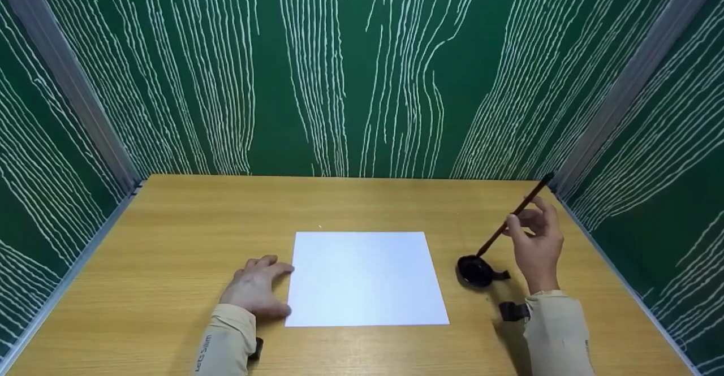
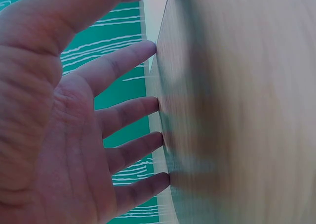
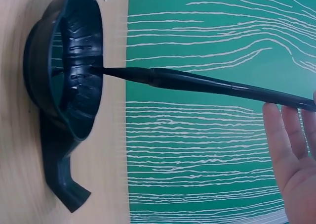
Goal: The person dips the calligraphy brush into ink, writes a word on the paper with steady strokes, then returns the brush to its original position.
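Observation:
Toward the upper part of its handle, my right hand (image 1: 537, 243) pinches a dark brush (image 1: 513, 216). The brush slants down to the left, and its dark pointed tip reaches into a small black ink dish (image 1: 474, 271), seen closer in the right wrist view as a fluted bowl (image 3: 42, 70) with a stubby side handle. Dark, reflective liquid appears to lie inside. A white sheet of paper (image 1: 365, 280) lies flat, with no marks visible. My left hand (image 1: 254, 287) has its fingers spread, fingertips resting on the table, thumb and index at the sheet's left edge.
A wooden table (image 1: 186, 212) carries everything. Green panels (image 1: 362, 82) with wavy white lines stand behind it and at both sides, joined by grey corner posts (image 1: 628, 76). The ink dish sits to the right of the paper.

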Motion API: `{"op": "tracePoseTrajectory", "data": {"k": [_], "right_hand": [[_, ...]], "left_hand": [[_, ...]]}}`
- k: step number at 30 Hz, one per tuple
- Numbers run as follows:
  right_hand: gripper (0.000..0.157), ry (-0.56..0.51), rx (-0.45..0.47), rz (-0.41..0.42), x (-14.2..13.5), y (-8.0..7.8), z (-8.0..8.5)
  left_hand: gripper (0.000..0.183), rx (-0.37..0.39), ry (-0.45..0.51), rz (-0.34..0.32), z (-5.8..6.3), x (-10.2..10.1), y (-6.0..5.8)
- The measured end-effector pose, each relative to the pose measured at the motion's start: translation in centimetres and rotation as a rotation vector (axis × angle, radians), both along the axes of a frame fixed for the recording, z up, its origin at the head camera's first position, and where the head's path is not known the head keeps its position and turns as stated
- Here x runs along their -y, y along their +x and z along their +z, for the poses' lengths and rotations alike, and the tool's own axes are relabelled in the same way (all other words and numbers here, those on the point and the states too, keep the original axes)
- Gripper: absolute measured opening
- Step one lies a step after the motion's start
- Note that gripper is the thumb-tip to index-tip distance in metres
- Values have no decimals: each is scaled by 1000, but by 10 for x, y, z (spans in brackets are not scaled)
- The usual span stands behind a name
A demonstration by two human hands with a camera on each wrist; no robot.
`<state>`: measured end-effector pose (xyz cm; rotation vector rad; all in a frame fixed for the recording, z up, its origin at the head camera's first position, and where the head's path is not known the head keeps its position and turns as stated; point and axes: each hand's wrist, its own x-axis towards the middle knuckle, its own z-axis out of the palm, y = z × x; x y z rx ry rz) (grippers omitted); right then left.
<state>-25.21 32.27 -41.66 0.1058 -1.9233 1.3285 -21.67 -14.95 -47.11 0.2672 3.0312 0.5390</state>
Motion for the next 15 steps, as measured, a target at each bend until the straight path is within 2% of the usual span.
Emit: {"op": "tracePoseTrajectory", "data": {"k": [3, 7, 15], "right_hand": [[42, -33, 6, -15, 4, 8, 13], [42, -51, 13, -60, 2, 12, 20], [42, -47, 49, -112, 0, 9, 12]], "left_hand": [[78, -1, 2, -3, 0, -1, 0], [79, 3, 4, -7, 1, -1, -1], [77, 11, 30, -20, 1, 2, 0]]}}
